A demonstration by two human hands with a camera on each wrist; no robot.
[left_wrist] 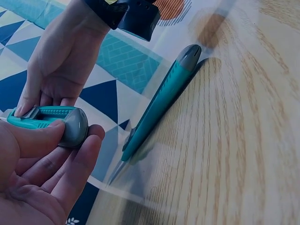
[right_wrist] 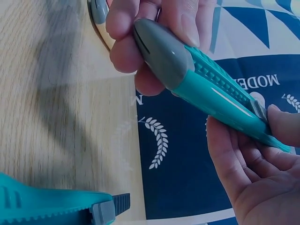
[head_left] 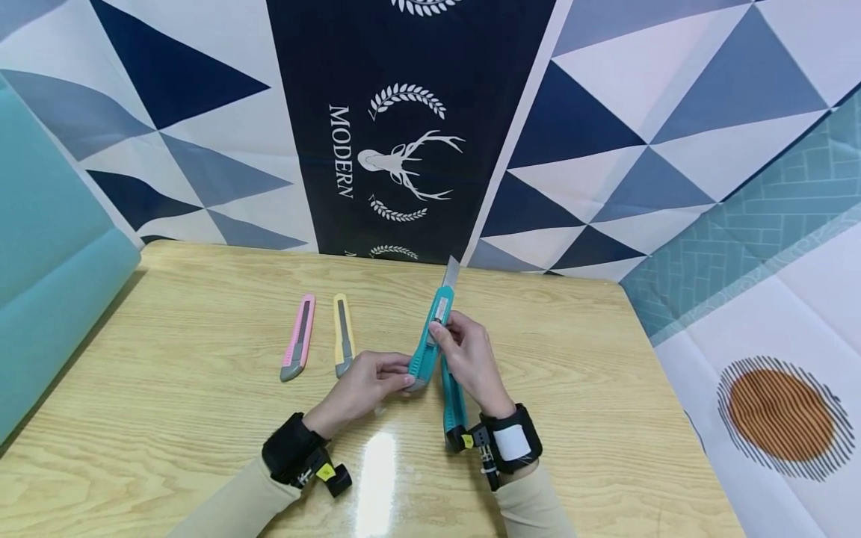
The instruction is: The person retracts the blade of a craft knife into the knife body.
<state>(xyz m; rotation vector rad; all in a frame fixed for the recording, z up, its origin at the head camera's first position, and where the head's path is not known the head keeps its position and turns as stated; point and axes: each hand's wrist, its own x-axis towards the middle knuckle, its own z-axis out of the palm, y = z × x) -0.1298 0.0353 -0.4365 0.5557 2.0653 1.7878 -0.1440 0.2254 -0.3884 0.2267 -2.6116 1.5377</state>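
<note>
A teal box cutter (head_left: pixel 424 359) is held above the table, its blade (head_left: pixel 451 271) extended and pointing away from me. My left hand (head_left: pixel 359 388) pinches its grey end cap (right_wrist: pixel 164 54) between thumb and fingers. Farther up the body, my right hand (head_left: pixel 474 362) grips the handle, with the thumb on the slider (right_wrist: pixel 258 110). A second teal box cutter (head_left: pixel 454 403) lies on the table beneath my right hand and wrist. In the left wrist view, some blade (left_wrist: pixel 116 172) sticks out of that second cutter.
A pink box cutter (head_left: pixel 300 329) and a yellow one (head_left: pixel 343 329) lie side by side on the wooden table (head_left: pixel 202 433), left of my hands. Behind the table hangs a patterned cloth (head_left: pixel 430 202). A light blue padded surface (head_left: pixel 60 246) borders the left side.
</note>
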